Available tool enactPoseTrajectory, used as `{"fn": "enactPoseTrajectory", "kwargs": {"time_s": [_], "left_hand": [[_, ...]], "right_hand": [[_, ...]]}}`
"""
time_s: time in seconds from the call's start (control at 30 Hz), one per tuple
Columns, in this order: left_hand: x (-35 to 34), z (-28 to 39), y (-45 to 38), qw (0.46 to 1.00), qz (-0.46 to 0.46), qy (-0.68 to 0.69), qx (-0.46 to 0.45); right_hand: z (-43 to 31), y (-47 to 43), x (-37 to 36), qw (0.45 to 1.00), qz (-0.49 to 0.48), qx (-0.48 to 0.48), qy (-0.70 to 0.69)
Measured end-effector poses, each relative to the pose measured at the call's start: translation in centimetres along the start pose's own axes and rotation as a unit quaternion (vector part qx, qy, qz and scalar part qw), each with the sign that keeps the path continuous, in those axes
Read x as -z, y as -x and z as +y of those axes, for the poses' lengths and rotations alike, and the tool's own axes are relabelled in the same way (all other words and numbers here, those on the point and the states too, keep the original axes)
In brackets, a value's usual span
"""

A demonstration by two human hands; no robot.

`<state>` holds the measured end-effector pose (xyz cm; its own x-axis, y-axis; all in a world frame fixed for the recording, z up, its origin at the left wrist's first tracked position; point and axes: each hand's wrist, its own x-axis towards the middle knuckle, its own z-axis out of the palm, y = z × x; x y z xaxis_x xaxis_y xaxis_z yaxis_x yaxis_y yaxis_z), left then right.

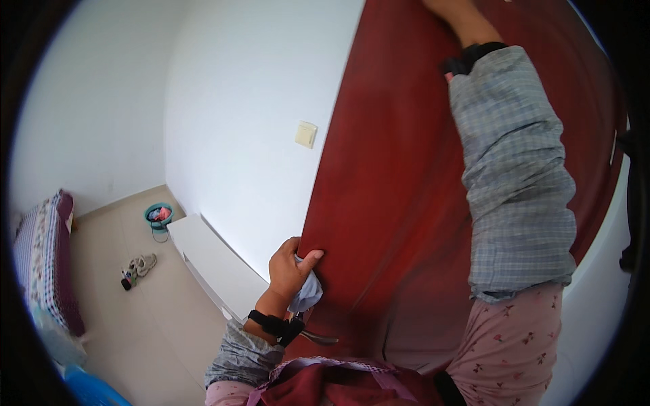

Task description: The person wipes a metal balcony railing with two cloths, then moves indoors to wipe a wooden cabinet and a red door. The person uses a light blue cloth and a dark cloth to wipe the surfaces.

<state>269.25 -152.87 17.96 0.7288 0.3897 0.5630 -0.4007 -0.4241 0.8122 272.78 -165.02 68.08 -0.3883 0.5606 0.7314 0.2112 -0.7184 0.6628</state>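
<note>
A dark red door [386,152] fills the middle and right of the view, its surface glossy. My left hand [289,269] grips the door's left edge, thumb on the front face and fingers behind. A light grey-blue cloth [309,293] is tucked in that hand and hangs below the thumb. Just under the wrist, a metal door handle [320,337] juts out. My right hand [452,9] reaches up along the door to the top rim of the picture. Most of it is cut off, so its fingers and anything in them are hidden.
Left of the door, a light switch [305,134] sits on the white wall. A low white cabinet [223,264] runs along that wall. Farther off stand a teal bucket [158,215] with clothes, shoes [142,265] on the tiles, and a bed [45,264]. Something blue [91,388] lies lower left.
</note>
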Motion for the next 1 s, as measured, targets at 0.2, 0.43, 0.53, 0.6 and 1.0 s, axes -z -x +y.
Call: {"fn": "enactPoseTrajectory", "kwargs": {"time_s": [0.2, 0.43, 0.53, 0.6, 1.0], "left_hand": [[-1.0, -1.4, -0.8, 0.998, 0.001, 0.054, -0.022], [-0.7, -3.8, -0.5, 0.997, 0.008, 0.062, -0.042], [-0.5, -4.5, -0.6, 0.997, 0.005, 0.069, -0.027], [-0.5, -5.0, -0.8, 0.997, 0.008, 0.06, -0.048], [-0.1, -6.6, -1.2, 0.998, 0.054, 0.004, -0.033]], "right_hand": [[-10.2, 11.8, 2.3, 0.983, -0.095, 0.096, -0.128], [-11.0, 21.3, 5.9, 0.975, -0.044, 0.112, -0.187], [-2.9, 21.6, 7.9, 0.988, -0.02, 0.052, -0.144], [2.2, 24.0, 10.0, 0.995, -0.031, 0.004, -0.093], [20.3, 40.2, 22.0, 0.93, -0.008, -0.332, 0.158]]}}
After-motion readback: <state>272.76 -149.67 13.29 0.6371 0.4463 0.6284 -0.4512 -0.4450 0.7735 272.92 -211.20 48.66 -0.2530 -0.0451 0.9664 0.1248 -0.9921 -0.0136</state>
